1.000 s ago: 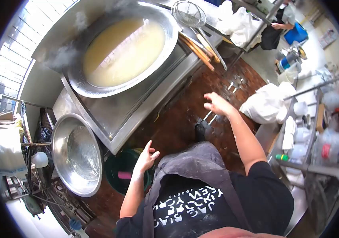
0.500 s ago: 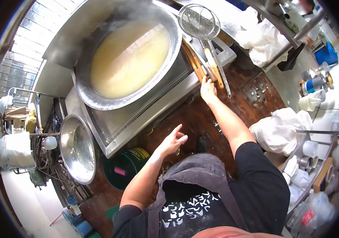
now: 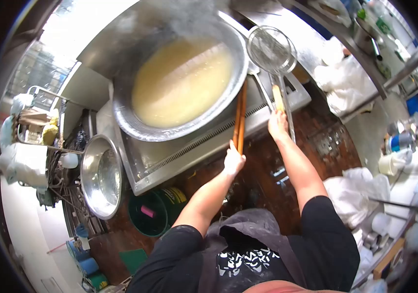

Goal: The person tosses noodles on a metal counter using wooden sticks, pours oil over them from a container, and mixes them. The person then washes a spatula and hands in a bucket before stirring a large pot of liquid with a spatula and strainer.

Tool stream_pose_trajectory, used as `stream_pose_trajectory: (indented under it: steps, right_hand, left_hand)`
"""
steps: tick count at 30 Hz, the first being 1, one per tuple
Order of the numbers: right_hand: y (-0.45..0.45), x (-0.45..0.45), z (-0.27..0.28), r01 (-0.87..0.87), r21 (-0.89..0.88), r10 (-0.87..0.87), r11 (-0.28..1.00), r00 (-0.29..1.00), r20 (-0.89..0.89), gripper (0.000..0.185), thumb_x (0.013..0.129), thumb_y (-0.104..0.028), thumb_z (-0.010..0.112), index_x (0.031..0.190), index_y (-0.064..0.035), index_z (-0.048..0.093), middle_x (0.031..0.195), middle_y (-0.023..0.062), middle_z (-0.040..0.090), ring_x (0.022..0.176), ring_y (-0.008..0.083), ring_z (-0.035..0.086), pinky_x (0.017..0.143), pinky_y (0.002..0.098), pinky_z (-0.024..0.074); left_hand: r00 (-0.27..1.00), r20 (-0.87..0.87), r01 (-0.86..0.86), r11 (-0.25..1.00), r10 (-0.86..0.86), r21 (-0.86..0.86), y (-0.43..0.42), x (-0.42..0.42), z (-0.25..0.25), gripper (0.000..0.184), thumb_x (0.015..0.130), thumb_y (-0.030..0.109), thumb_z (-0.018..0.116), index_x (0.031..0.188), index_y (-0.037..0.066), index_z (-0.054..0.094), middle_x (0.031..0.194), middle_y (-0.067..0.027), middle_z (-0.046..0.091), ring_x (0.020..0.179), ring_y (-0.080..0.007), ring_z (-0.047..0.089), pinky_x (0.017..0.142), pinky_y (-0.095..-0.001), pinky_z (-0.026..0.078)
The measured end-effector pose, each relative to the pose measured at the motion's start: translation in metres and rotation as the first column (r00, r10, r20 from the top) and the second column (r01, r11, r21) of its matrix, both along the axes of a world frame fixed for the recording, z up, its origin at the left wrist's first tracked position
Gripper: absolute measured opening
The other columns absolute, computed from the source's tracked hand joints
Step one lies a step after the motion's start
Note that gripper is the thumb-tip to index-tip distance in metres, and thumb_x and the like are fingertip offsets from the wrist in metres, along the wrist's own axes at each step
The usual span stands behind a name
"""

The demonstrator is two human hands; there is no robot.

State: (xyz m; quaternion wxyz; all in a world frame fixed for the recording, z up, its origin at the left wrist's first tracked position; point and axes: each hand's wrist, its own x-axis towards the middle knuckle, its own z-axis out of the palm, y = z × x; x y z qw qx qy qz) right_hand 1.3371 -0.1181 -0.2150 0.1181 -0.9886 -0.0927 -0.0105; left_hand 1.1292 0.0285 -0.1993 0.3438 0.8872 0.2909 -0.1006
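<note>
My left hand point(image 3: 235, 160) is closed around the lower ends of a pair of long wooden chopsticks point(image 3: 240, 119), which slant up beside the pot's rim. My right hand point(image 3: 278, 126) is closed on the wooden handle point(image 3: 278, 97) below a round wire strainer point(image 3: 271, 50). A bare metal handle runs just right of that hand, and a thin-handled metal utensil point(image 3: 264, 89) lies just left of it. The large metal pot point(image 3: 179, 133) holds steaming, cloudy yellowish liquid point(image 3: 184, 83).
The pot sits in a steel stove point(image 3: 189, 154) with a raised front edge. A large steel bowl point(image 3: 102, 178) stands left, near a dark green bucket point(image 3: 151, 215) on the floor. White plastic bags point(image 3: 343, 83) lie right of the stove. The brown floor point(image 3: 311, 156) looks wet.
My left hand has moved up and right from the open air and taken the chopsticks. My right hand has shifted from the chopsticks to the strainer's wooden handle. The camera view has shifted.
</note>
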Motion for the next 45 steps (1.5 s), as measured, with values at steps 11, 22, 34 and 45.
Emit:
stream_pose_trajectory:
  steps: [11, 22, 34, 45]
  right_hand:
    - [-0.008, -0.047, 0.025, 0.287, 0.386, 0.153, 0.877, 0.595, -0.789, 0.049, 0.082, -0.016, 0.073, 0.120, 0.0048, 0.050, 0.099, 0.0188, 0.065, 0.087, 0.0329, 0.070, 0.071, 0.0476, 0.0603]
    - [-0.067, -0.140, 0.103, 0.397, 0.611, 0.250, 0.685, 0.659, -0.709, 0.023, 0.087, -0.014, 0.064, 0.100, -0.0037, 0.048, 0.076, 0.0144, 0.061, 0.059, 0.0250, 0.065, 0.050, 0.0413, 0.0521]
    - [-0.165, -0.179, 0.173, 0.226, 0.536, 0.069, 0.813, 0.878, -0.474, 0.036, 0.085, -0.020, 0.071, 0.109, -0.0003, 0.053, 0.081, 0.0211, 0.065, 0.078, 0.0387, 0.065, 0.072, 0.0437, 0.0499]
    - [-0.189, -0.207, 0.173, 0.157, 0.529, 0.025, 0.834, 0.947, -0.321, 0.046, 0.085, -0.023, 0.072, 0.119, 0.0014, 0.053, 0.084, 0.0250, 0.068, 0.082, 0.0421, 0.068, 0.071, 0.0449, 0.0519]
  left_hand:
    - [0.991, -0.123, -0.005, 0.954, 0.043, 0.299, 0.035, -0.052, 0.027, 0.092, 0.080, 0.017, 0.063, 0.156, 0.002, 0.012, 0.114, -0.0276, 0.055, 0.097, -0.0413, 0.065, 0.084, -0.0469, 0.055]
    - [0.979, -0.199, 0.015, 0.950, 0.049, 0.311, 0.053, -0.102, 0.026, 0.078, 0.084, 0.014, 0.058, 0.153, 0.002, 0.022, 0.116, -0.0260, 0.055, 0.101, -0.0408, 0.063, 0.085, -0.0483, 0.054]
    - [0.989, -0.124, 0.057, 0.984, -0.079, -0.170, -0.056, 0.061, 0.058, 0.079, 0.091, 0.009, 0.051, 0.155, -0.001, 0.006, 0.127, -0.0317, 0.046, 0.104, -0.0445, 0.062, 0.090, -0.0466, 0.054]
    - [0.955, 0.101, 0.243, 0.543, -0.278, -0.804, -0.065, 0.140, -0.017, 0.081, 0.089, 0.018, 0.071, 0.155, 0.009, 0.025, 0.138, -0.0171, 0.056, 0.120, -0.0233, 0.057, 0.099, -0.0363, 0.047]
